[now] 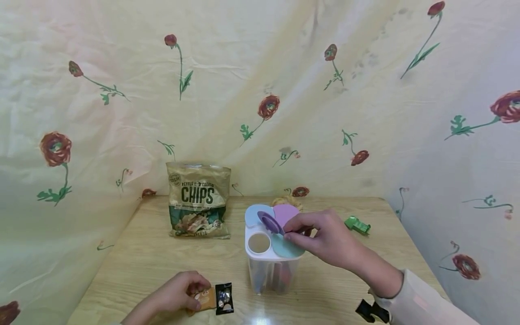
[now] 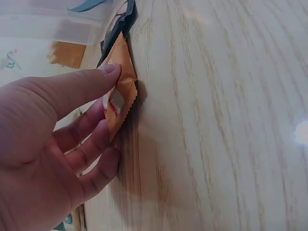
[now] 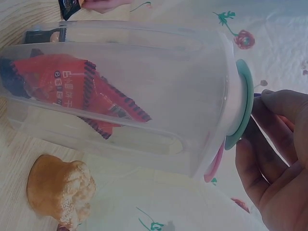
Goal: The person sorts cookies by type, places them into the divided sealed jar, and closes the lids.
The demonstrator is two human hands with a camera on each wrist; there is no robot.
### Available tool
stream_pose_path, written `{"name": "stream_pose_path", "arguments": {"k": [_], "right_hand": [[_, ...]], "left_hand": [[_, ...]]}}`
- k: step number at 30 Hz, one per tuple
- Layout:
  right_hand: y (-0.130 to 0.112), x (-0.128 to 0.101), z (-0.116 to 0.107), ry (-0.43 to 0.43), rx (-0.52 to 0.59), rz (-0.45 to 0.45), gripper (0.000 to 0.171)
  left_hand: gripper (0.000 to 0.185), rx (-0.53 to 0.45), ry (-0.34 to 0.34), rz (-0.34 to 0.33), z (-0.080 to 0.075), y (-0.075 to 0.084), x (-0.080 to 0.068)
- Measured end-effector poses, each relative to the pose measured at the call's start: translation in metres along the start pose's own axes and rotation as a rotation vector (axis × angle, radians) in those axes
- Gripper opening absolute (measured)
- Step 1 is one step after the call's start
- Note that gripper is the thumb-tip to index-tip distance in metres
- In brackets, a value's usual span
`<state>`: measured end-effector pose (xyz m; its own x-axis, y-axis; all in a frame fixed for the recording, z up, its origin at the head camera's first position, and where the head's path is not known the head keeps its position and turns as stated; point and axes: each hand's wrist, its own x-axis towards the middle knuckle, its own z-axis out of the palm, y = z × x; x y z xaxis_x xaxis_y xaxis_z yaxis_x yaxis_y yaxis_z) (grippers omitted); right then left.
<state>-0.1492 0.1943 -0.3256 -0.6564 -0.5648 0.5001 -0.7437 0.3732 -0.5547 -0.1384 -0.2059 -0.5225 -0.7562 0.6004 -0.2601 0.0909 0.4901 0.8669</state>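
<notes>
While the left hand (image 1: 174,295) lies low on the near edge of the counter (image 1: 142,262), its thumb and fingers (image 2: 91,144) pinch an orange packet (image 2: 120,91) standing on edge against the wood, just beside a black packet (image 1: 224,298). The right hand (image 1: 325,239) reaches in from the right over a clear container (image 1: 270,271), fingers curled on the purple flap (image 1: 270,222) of its pastel lid (image 1: 280,247). Red packets (image 3: 82,91) lie inside. A chips bag (image 1: 199,201) stands at the far side, a green clip (image 1: 357,224) lies right, and a bun (image 3: 60,195) sits behind the container. Floral cloth (image 1: 365,90) drapes the walls.
</notes>
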Motion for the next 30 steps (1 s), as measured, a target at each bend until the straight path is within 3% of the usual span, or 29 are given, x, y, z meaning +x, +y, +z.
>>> {"name": "stream_pose_path", "arguments": {"k": [9,17,21,30], "right_hand": [[0.0,-0.001,0.0,-0.008,-0.002,0.012,0.008],[0.0,-0.001,0.0,-0.007,-0.001,0.014,0.009],[0.0,0.0,0.0,0.002,-0.001,-0.006,0.011],[-0.001,-0.001,0.0,0.013,-0.008,-0.01,0.014]], "left_hand": [[0.043,0.04,0.012,-0.023,0.0,0.0,0.001],[0.03,0.058,0.046,-0.016,-0.005,0.005,-0.002],[0.022,0.031,0.067,-0.019,-0.012,0.012,-0.003],[0.018,0.112,0.128,0.045,-0.036,0.039,-0.002]]}}
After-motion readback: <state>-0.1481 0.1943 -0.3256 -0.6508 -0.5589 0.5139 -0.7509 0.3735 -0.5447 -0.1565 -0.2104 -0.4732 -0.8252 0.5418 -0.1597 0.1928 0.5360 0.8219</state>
